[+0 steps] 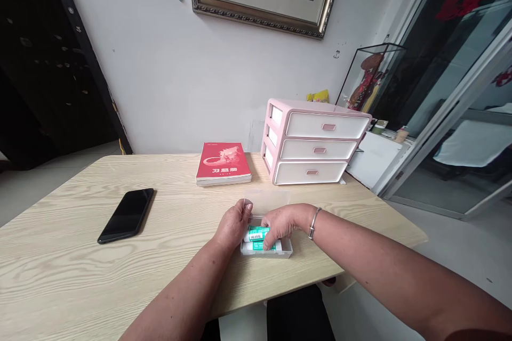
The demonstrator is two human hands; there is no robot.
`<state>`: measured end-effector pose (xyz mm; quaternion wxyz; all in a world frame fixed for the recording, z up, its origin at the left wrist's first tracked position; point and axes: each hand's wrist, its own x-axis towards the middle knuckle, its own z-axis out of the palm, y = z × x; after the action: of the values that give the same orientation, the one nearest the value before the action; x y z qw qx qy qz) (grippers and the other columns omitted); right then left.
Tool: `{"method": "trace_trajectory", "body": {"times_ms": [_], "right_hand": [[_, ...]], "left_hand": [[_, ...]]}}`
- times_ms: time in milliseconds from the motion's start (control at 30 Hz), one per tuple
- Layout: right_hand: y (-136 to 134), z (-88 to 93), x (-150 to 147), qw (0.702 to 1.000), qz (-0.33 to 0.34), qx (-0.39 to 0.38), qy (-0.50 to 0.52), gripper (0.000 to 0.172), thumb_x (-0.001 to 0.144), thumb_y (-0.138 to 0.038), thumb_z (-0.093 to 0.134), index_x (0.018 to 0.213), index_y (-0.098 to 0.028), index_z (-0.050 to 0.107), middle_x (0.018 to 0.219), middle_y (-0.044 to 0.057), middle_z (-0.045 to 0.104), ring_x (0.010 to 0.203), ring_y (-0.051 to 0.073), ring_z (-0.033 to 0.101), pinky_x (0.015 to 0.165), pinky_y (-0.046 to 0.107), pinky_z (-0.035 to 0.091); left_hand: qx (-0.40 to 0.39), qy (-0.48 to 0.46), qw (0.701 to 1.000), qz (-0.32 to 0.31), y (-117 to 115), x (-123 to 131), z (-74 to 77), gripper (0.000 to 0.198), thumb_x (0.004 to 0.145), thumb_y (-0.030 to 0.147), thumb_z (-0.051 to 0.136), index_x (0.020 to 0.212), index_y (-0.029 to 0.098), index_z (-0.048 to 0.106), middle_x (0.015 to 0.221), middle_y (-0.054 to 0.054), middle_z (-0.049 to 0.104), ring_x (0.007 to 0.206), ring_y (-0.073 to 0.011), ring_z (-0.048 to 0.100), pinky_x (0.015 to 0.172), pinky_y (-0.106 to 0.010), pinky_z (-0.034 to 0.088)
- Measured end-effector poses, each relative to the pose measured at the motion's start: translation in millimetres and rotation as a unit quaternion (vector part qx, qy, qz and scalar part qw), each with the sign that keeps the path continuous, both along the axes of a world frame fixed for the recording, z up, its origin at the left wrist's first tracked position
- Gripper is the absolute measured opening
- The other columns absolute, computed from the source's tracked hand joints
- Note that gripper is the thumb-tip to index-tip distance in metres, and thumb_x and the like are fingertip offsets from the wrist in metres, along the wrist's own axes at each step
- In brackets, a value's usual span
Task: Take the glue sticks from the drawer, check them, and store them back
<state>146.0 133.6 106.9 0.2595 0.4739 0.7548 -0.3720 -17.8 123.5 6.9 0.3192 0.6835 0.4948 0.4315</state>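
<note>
A small clear plastic box lies open near the table's front edge, its lid raised behind it. Inside lie green-and-white tubes. My left hand pinches the lid's left edge, its fingers closed on it. My right hand, with a bracelet on the wrist, reaches into the box, and its fingers curl over the tubes.
A black phone lies face up on the left of the wooden table. A red book and a pink three-drawer organizer stand at the back by the wall. The table's edge runs close on the right.
</note>
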Motion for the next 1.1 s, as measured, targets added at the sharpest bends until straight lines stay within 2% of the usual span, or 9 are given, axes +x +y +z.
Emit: {"method": "trace_trajectory", "body": {"times_ms": [133, 233, 433, 533, 700, 767, 867, 1000, 1100], "right_hand": [[-8, 12.1, 2, 0.997, 0.04, 0.072, 0.005, 0.024, 0.066, -0.037, 0.07, 0.08, -0.02, 0.061, 0.068, -0.003, 0.058, 0.059, 0.014, 0.051, 0.055, 0.026, 0.039], [-14, 24.8, 10, 0.99, 0.037, 0.133, 0.012, 0.022, 0.068, -0.035, 0.068, 0.083, -0.02, 0.062, 0.071, -0.002, 0.06, 0.063, 0.016, 0.054, 0.056, 0.027, 0.038], [-27, 32.5, 37, 0.973, -0.099, 0.12, 0.172, 0.034, 0.07, -0.041, 0.072, 0.094, -0.02, 0.059, 0.082, 0.0, 0.062, 0.07, 0.016, 0.055, 0.059, 0.026, 0.039], [-40, 28.8, 38, 0.918, -0.194, 0.043, 0.344, 0.044, 0.07, -0.042, 0.074, 0.102, -0.019, 0.056, 0.084, 0.001, 0.062, 0.067, 0.014, 0.056, 0.055, 0.024, 0.04], [-58, 15.6, 12, 0.81, -0.257, -0.027, 0.527, 0.046, 0.069, -0.046, 0.077, 0.101, -0.017, 0.059, 0.075, 0.0, 0.061, 0.062, 0.013, 0.056, 0.05, 0.023, 0.035], [-63, 6.2, -4, 0.79, -0.291, 0.015, 0.538, 0.044, 0.073, -0.042, 0.074, 0.104, -0.017, 0.059, 0.076, 0.001, 0.062, 0.063, 0.014, 0.057, 0.05, 0.023, 0.036], [-73, -9.3, -29, 0.797, -0.318, 0.148, 0.491, 0.041, 0.073, -0.031, 0.072, 0.108, -0.018, 0.057, 0.086, 0.004, 0.067, 0.072, 0.016, 0.062, 0.058, 0.025, 0.043], [-93, -21.5, -59, 0.82, -0.225, 0.301, 0.432, 0.032, 0.074, -0.023, 0.066, 0.104, -0.021, 0.057, 0.092, 0.005, 0.07, 0.08, 0.021, 0.065, 0.068, 0.03, 0.048], [-101, -22.3, -71, 0.816, -0.192, 0.335, 0.429, 0.037, 0.073, -0.019, 0.063, 0.109, -0.02, 0.057, 0.103, 0.009, 0.069, 0.091, 0.024, 0.066, 0.077, 0.033, 0.05]], "left_hand": [[-0.003, -0.009, 1.0, -0.006, -1, 0, 0.7, 0.034, 0.097, 0.049, 0.039, 0.094, 0.021, 0.058, 0.073, -0.001, 0.064, 0.069, -0.0177, 0.062, 0.068, -0.029, 0.045], [-0.01, -0.019, 1.0, -0.015, -2, -2, 4.1, 0.039, 0.096, 0.05, 0.041, 0.108, 0.019, 0.06, 0.082, -0.004, 0.068, 0.077, -0.0196, 0.065, 0.073, -0.03, 0.048], [-0.035, -0.159, 0.985, 0.061, -9, -22, 22.6, 0.055, 0.091, 0.06, 0.047, 0.121, 0.015, 0.059, 0.108, -0.012, 0.068, 0.097, -0.0253, 0.065, 0.077, -0.034, 0.051], [-0.036, -0.245, 0.965, 0.091, -16, -30, 31.3, 0.054, 0.089, 0.062, 0.05, 0.114, 0.016, 0.063, 0.104, -0.011, 0.067, 0.092, -0.0248, 0.064, 0.072, -0.035, 0.052], [-0.033, -0.35, 0.936, 0.021, -41, -22, 41.1, 0.052, 0.087, 0.06, 0.057, 0.11, 0.015, 0.067, 0.101, -0.011, 0.069, 0.091, -0.0236, 0.064, 0.077, -0.036, 0.052], [-0.046, -0.368, 0.929, -0.006, -56, -14, 45.7, 0.055, 0.083, 0.06, 0.063, 0.115, 0.015, 0.066, 0.106, -0.012, 0.069, 0.094, -0.0239, 0.064, 0.081, -0.036, 0.051], [-0.103, -0.403, 0.91, 0.004, -78, -5, 53.5, 0.069, 0.071, 0.054, 0.079, 0.127, 0.019, 0.058, 0.112, -0.01, 0.068, 0.097, -0.0241, 0.065, 0.079, -0.032, 0.051], [-0.144, -0.452, 0.878, 0.069, -93, -4, 60.4, 0.068, 0.064, 0.038, 0.087, 0.122, 0.022, 0.056, 0.091, -0.001, 0.068, 0.082, -0.0175, 0.066, 0.074, -0.026, 0.051], [-0.134, -0.485, 0.858, 0.101, -93, -7, 62.5, 0.053, 0.066, 0.035, 0.085, 0.11, 0.02, 0.058, 0.079, 0.002, 0.065, 0.067, -0.0146, 0.065, 0.066, -0.025, 0.051]]}}
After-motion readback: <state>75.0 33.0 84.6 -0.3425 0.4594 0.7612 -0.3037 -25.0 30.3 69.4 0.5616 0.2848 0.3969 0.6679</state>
